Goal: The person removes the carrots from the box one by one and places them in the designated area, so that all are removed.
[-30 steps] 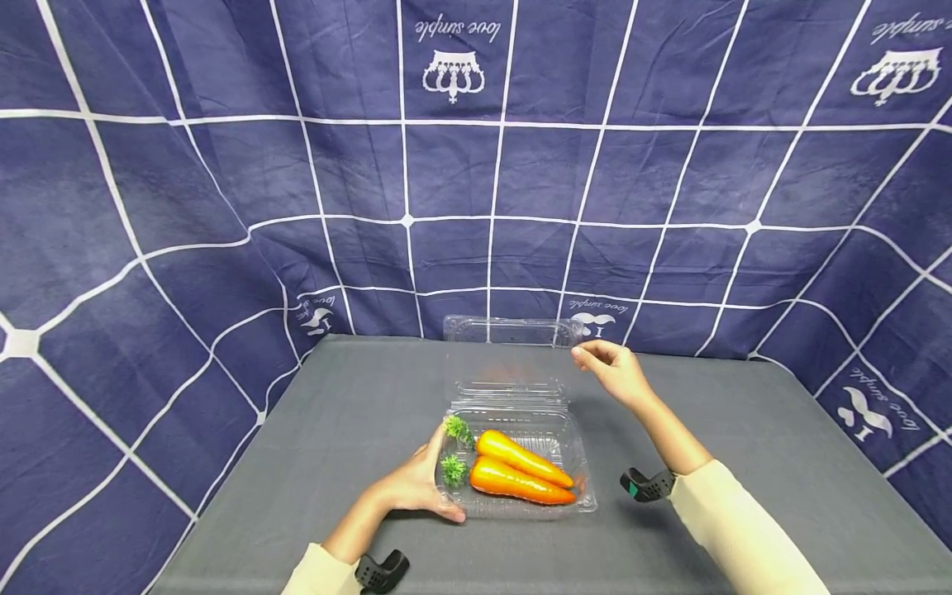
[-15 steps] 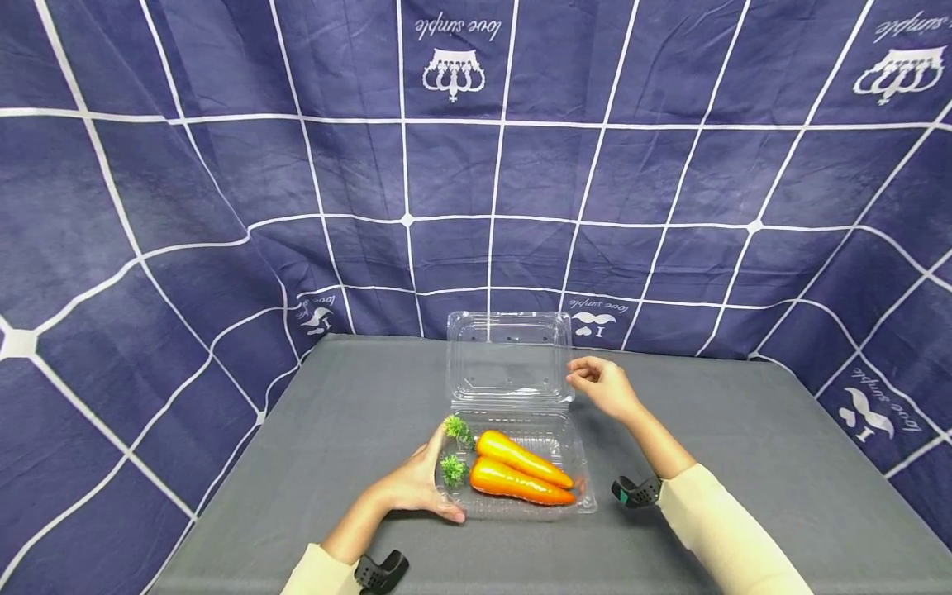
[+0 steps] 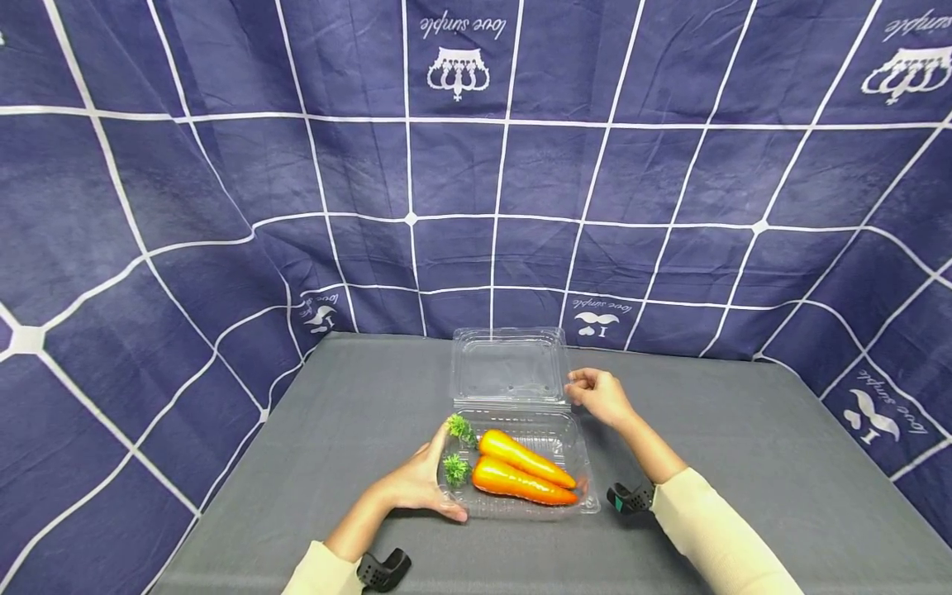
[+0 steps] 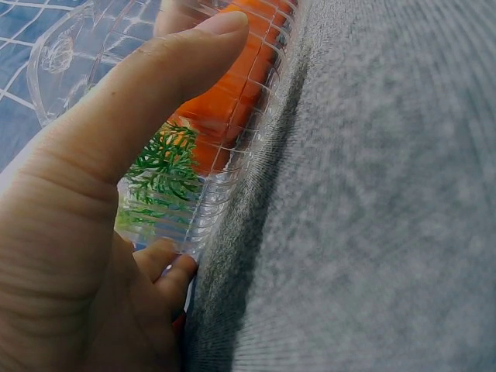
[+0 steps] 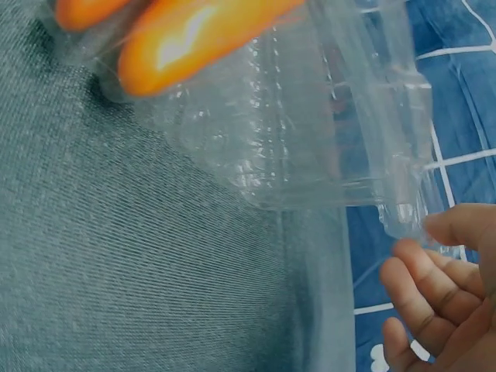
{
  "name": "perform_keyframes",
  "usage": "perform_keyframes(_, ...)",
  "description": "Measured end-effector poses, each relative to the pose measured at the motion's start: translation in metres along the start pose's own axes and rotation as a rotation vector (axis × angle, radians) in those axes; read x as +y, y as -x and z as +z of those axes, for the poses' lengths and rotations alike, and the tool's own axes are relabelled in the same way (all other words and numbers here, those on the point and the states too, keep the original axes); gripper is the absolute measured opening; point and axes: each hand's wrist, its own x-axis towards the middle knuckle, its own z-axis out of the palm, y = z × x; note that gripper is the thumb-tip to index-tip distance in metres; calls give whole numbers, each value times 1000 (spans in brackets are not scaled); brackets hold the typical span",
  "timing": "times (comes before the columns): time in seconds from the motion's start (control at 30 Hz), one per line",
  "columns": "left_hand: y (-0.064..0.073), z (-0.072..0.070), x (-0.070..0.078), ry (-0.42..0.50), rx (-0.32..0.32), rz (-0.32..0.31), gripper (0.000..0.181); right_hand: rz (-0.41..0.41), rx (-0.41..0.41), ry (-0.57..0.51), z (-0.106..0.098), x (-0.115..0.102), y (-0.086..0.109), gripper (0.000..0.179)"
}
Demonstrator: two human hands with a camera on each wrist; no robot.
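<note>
A clear plastic clamshell container (image 3: 521, 514) rests on the dark table with its lid (image 3: 509, 364) raised and leaning away at the back. Inside lie two carrots (image 3: 521, 483), their green tops (image 3: 456, 469) toward the left wall. My left hand (image 3: 420, 483) grips the container's left end; the thumb bends round the front corner and the fingers reach the back-left side. In the left wrist view, the thumb (image 4: 155, 93) crosses the ribbed wall. My right hand (image 3: 602, 397) pinches the lid's right edge; in the right wrist view, thumb and fingertips (image 5: 411, 252) meet at its corner.
A grey cloth covers the table (image 3: 357, 397). Behind and at both sides hangs a blue curtain (image 3: 357, 182) with white lines, close behind the lid's far edge. Each wrist wears a black band (image 3: 630, 498).
The lid has tipped farther back, away from me. My right hand has come down and slightly left along with it. My left hand, the container and the carrots have stayed in place.
</note>
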Motion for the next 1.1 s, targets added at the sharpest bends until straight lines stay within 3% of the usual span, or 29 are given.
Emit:
perform_keyframes(0.23,0,1,-1,-4,1,-11,142,64,-20,5,5,3,1,28)
perform_keyframes(0.9,-2,0,-2,-6,-2,-8,143,121,-33,-27,13,12,4,27)
perform_keyframes(1.1,-1,1,-3,-1,-5,-13,143,114,60,27,12,8,7,36)
